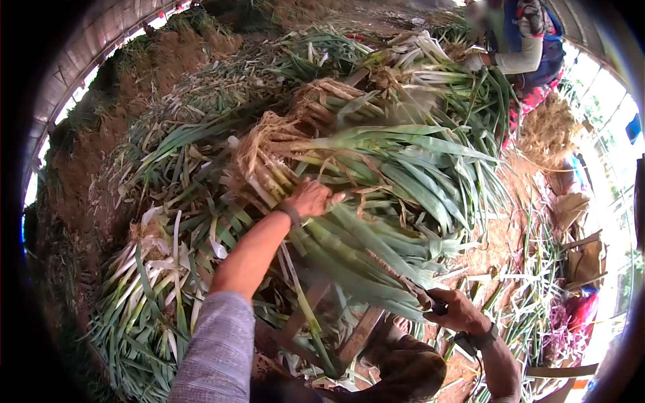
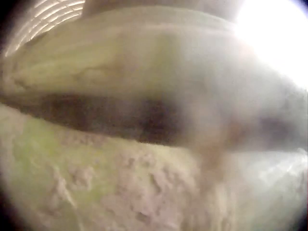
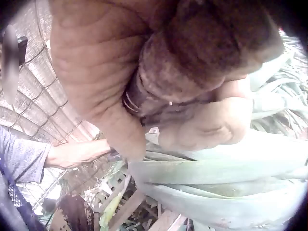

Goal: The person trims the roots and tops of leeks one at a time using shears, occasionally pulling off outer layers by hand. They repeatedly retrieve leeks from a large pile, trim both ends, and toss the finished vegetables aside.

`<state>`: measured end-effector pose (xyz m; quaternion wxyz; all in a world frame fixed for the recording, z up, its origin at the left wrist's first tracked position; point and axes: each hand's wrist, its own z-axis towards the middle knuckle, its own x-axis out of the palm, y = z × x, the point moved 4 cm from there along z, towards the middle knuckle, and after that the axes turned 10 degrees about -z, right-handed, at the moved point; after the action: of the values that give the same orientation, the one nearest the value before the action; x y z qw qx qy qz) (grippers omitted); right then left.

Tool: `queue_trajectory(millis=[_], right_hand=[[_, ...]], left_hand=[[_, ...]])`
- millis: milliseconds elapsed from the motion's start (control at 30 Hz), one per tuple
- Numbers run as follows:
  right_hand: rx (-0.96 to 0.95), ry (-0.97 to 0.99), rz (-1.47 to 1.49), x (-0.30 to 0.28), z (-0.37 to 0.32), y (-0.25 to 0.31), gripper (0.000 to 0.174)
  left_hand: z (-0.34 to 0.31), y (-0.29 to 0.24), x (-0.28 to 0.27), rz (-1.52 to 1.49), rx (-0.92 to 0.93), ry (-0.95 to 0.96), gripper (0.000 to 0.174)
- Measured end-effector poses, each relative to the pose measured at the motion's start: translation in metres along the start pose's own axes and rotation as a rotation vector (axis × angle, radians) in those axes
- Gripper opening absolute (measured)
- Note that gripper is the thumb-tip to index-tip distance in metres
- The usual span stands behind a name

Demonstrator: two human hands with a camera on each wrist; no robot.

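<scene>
My left hand (image 1: 309,200) grips a bunch of leeks (image 1: 269,176) around the stalks, with the shaggy roots toward the upper left and the long leaves fanning to the right. In the left wrist view, a pale-green stalk with crumbs of soil (image 2: 139,183) fills the foreground, blurred and very near. My right hand (image 1: 460,312) holds a long, narrow tool by its dark rounded handle (image 3: 192,57). In the head view, the tool's thin shaft (image 1: 396,277) lies over the green leaves (image 1: 376,292). Leaves (image 3: 216,173) pass close below the right fingers.
More leeks with tangled roots (image 1: 322,94) lie beyond the bunch. Another pile of leeks (image 1: 151,282) is at the left. A wooden frame (image 1: 359,332) stands below the leaves. Another person (image 1: 527,57) works at the upper right. Trimmed leaves (image 1: 507,305) litter the ground at right.
</scene>
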<state>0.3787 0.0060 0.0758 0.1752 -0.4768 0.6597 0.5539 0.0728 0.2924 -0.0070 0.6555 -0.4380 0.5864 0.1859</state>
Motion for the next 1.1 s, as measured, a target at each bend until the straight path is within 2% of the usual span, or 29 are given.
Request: queue_trajectory(millis=[33,67,100,167,233,267,300,333,400,467,500,567,600,633,667,700,733,767,833,900,967,1033,1100], right_hand=[[-0.009,0.007,-0.009,0.0,-0.002,0.001,0.043],[-0.011,0.008,-0.008,0.0,-0.004,0.002,0.043],[-0.01,-0.003,-0.008,-0.001,-0.008,0.004,0.041],[-0.015,-0.029,-0.002,0.0,-0.011,0.005,0.038],[-0.009,-0.032,0.029,0.007,-0.01,0.003,0.038],[-0.015,-0.016,0.06,0.01,-0.01,0.003,0.039],[-0.02,-0.001,0.088,0.011,-0.009,0.004,0.04],[0.007,0.099,0.0,0.008,-0.007,0.013,0.045],[-0.009,0.111,0.024,0.008,-0.007,0.02,0.044],[-0.006,0.133,0.051,0.007,-0.006,0.024,0.044],[-0.007,0.088,0.082,0.003,-0.006,0.028,0.046],[-0.034,0.009,0.074,0.002,-0.005,0.023,0.047],[0.046,0.057,0.052,-0.005,-0.006,0.031,0.048],[0.101,0.092,0.044,-0.005,-0.007,0.028,0.048],[0.067,0.042,0.078,-0.005,-0.009,0.03,0.048],[0.028,-0.018,0.109,-0.004,-0.01,0.03,0.048],[0.01,-0.015,0.037,0.0,-0.012,0.02,0.048],[0.033,0.01,0.027,0.0,-0.016,0.021,0.048],[0.03,0.02,0.007,-0.006,-0.021,0.032,0.047],[0.025,0.006,0.007,-0.007,-0.029,0.027,0.046],[0.038,0.014,-0.029,-0.007,-0.033,0.023,0.046],[0.026,-0.032,0.015,-0.004,-0.037,0.023,0.045],[0.06,0.031,0.0,-0.005,-0.041,0.027,0.044]], left_hand=[[-0.01,0.001,-0.001,-0.013,0.011,0.021,0.058],[-0.031,-0.001,0.004,-0.067,0.227,-0.178,0.049],[-0.038,0.005,0.019,-0.055,0.129,-0.085,0.04],[-0.066,-0.014,0.024,-0.017,0.068,0.035,0.038],[-0.098,-0.04,0.039,0.249,0.275,-0.064,0.038],[-0.113,-0.046,0.053,0.155,0.396,-0.2,0.037],[-0.13,-0.071,0.037,0.131,0.461,-0.236,0.038],[-0.142,-0.078,0.038,0.058,0.466,-0.233,0.038],[-0.158,-0.087,0.034,-0.024,0.464,-0.228,0.04],[-0.16,-0.096,0.028,-0.258,0.369,0.034,0.044],[-0.151,-0.101,-0.011,-0.497,0.031,0.469,0.046],[-0.113,-0.061,-0.009,-0.609,0.142,0.26,0.033],[-0.094,-0.05,-0.032,-0.582,-0.073,0.125,0.032],[-0.078,-0.044,-0.053,-0.469,-0.03,-0.316,0.017],[-0.053,-0.025,-0.058,-0.286,0.158,-0.525,0.02],[-0.031,-0.004,-0.058,-0.217,0.111,-0.586,0.028],[-0.01,0.013,-0.053,-0.198,0.056,-0.523,0.038],[-0.003,0.011,-0.058,-0.2,0.069,-0.523,0.038],[0.016,0.01,-0.041,-0.43,-0.233,-0.024,0.041],[0.01,-0.007,-0.026,-0.469,-0.237,-0.08,0.039],[-0.003,-0.027,0.0,-0.607,-0.049,0.082,0.033],[-0.042,-0.059,0.023,-0.495,0.153,0.12,0.028],[-0.064,-0.055,0.056,-0.371,0.284,0.222,0.03]])
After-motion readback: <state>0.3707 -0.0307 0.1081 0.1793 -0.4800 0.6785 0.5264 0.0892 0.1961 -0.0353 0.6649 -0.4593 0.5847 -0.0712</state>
